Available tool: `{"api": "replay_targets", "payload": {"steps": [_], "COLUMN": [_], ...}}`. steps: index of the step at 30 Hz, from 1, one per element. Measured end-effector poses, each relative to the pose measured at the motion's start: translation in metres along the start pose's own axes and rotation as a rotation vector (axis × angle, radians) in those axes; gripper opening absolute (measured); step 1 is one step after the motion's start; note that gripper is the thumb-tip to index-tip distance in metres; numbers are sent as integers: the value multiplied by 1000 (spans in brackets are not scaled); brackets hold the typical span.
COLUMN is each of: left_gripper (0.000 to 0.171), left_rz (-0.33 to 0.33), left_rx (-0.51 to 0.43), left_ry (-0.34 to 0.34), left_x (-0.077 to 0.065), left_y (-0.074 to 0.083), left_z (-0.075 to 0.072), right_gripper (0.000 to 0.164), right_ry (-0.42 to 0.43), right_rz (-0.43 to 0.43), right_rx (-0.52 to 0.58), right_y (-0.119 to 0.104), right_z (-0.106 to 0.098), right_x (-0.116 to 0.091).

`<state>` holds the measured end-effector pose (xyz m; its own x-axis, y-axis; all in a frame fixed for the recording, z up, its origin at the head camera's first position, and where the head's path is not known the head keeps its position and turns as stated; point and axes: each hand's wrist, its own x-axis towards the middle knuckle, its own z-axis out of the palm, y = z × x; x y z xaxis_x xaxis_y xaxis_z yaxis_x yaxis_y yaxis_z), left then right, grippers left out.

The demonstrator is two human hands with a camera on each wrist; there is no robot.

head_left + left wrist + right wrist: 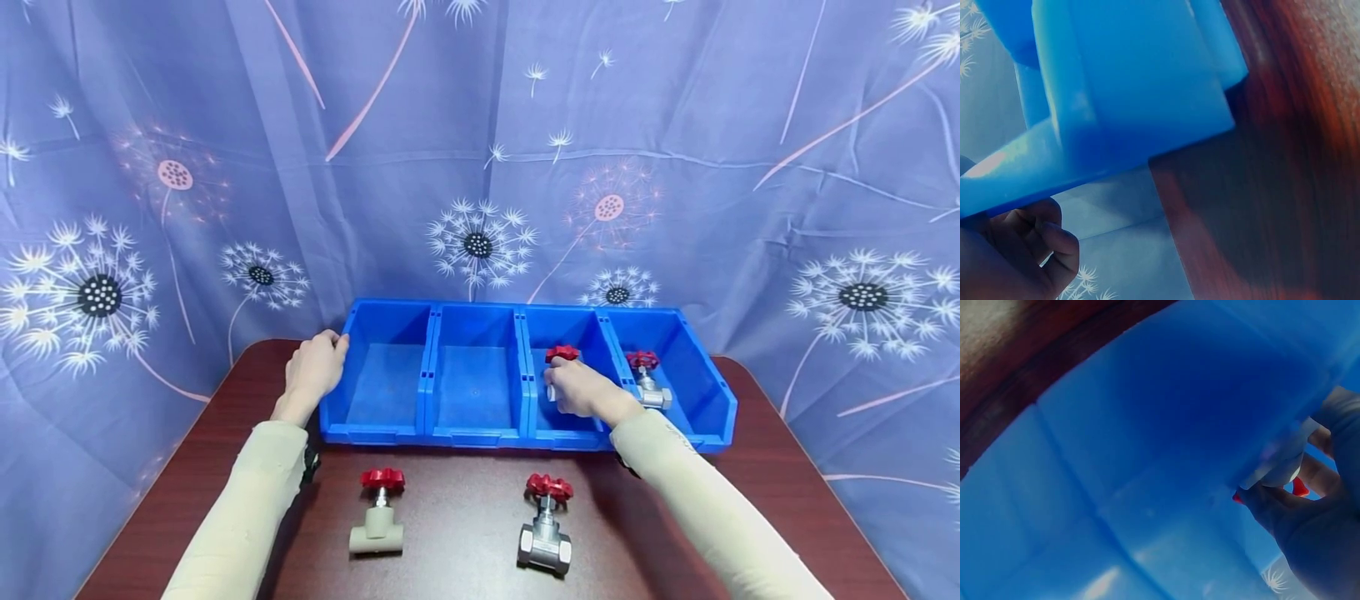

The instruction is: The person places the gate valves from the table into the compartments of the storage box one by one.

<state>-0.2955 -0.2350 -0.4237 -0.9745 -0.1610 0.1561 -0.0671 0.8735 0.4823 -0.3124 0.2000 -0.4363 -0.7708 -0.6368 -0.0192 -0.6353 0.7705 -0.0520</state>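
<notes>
A blue divided storage bin [474, 437] stands at the back of the table. My left hand [315, 367] grips its left side wall, and the left wrist view shows curled fingers [1060, 244] at the blue rim. My right hand [581, 390] reaches into the compartment second from the right and holds a valve with a red handwheel [562, 353]. The valve's whitish body [1288, 464] shows between thumb and fingers in the right wrist view, partly hidden by the hand. In the rightmost compartment lies a metal gate valve [651, 392] with a red handwheel.
On the table in front of the bin stand a beige plastic valve [378, 529] at left and another metal gate valve [546, 537] nearer the middle, both with red handwheels. Bin dividers [429, 375] separate the compartments. A patterned curtain [480, 167] hangs behind the table.
</notes>
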Motion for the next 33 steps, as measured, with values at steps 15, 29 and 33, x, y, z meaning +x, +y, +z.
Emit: {"api": "replay_targets", "payload": {"steps": [15, 29, 33], "left_gripper": [43, 43, 43], "left_rz": [-2, 3, 2], "left_rx": [-4, 4, 1], "left_ry": [9, 11, 5], "left_x": [0, 0, 1], "left_y": [-2, -2, -2], "left_z": [1, 1, 1], "right_gripper": [22, 27, 28], "right_ry": [-34, -38, -45], "right_rz": [45, 55, 63], "right_rx": [39, 43, 46], "right_y": [1, 1, 2], "right_z": [9, 10, 11], "right_x": [7, 9, 10]}}
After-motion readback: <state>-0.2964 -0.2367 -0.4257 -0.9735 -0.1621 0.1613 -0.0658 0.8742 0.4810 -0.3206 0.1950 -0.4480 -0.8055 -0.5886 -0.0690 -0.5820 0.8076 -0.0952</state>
